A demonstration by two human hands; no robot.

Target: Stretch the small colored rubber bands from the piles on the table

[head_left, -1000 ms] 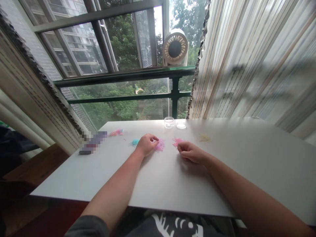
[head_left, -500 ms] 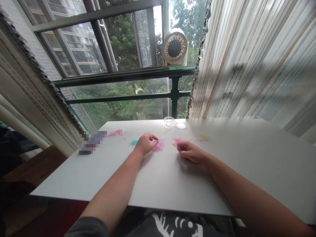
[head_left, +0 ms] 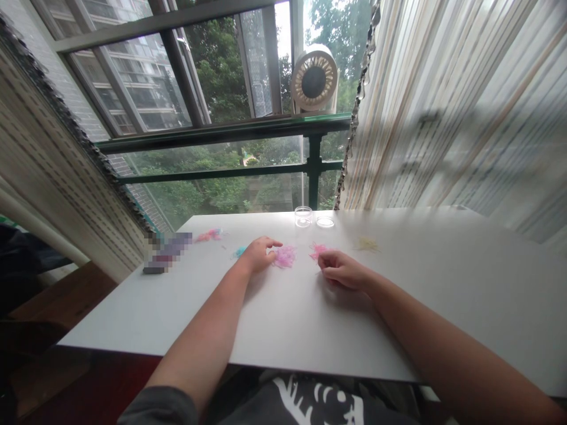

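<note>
My left hand (head_left: 259, 255) is over the table between two piles, its thumb and forefinger apart with nothing visible between them. Just right of its fingertips lies a loose pile of thin purple-pink strands (head_left: 284, 257) that look like small rubber bands. Partly hidden behind that hand is a blue pile (head_left: 240, 252). My right hand (head_left: 341, 270) rests on its side with the fingers curled closed; whatever is inside, if anything, is hidden. It borders a bright pink pile (head_left: 318, 251), covering part of it. A yellow pile (head_left: 367, 244) lies farther right.
At the back of the white table (head_left: 283, 330) stand a clear round jar (head_left: 303, 217) and a clear lid (head_left: 325, 222). A mixed-colour pile (head_left: 209, 235) and a pixelated object (head_left: 170, 252) are at the left. A white fan (head_left: 313, 81) stands by the window.
My left hand has shifted slightly left off the purple-pink pile, and its thumb and forefinger have spread apart. My right hand stays almost where it was, still closed.
</note>
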